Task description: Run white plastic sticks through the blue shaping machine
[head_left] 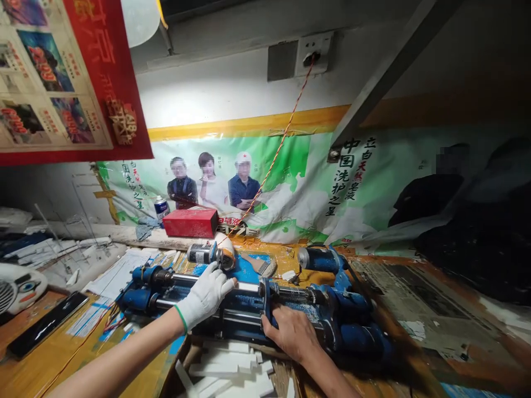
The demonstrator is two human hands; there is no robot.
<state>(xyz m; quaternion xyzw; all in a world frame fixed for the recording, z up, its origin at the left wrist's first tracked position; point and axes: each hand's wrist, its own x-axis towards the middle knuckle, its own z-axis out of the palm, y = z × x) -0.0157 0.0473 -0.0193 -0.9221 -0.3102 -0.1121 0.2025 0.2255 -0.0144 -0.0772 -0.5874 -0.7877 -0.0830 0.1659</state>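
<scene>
My left hand (207, 296), in a white glove with a green cuff, lies over the steel rods of a blue machine (136, 301). Its fingers look spread and reach toward a small silver-and-black motor (201, 254) at the back. My bare right hand (290, 331) is curled round the lower part of the upright blue carriage plate (266, 293) in the machine's middle. Some of its fingertips are hidden behind the plate. Blue cylindrical housings (357, 331) sit at the machine's right end, and another motor (319, 258) stands behind them.
White strips (232, 367) are heaped before the machine. A black phone (47, 323) and white fan (19, 290) lie left. Behind stand a red box (191, 223) and spray can (161, 207). A twisted cord (286, 130) drops from the wall socket; newspaper (431, 298) covers the right.
</scene>
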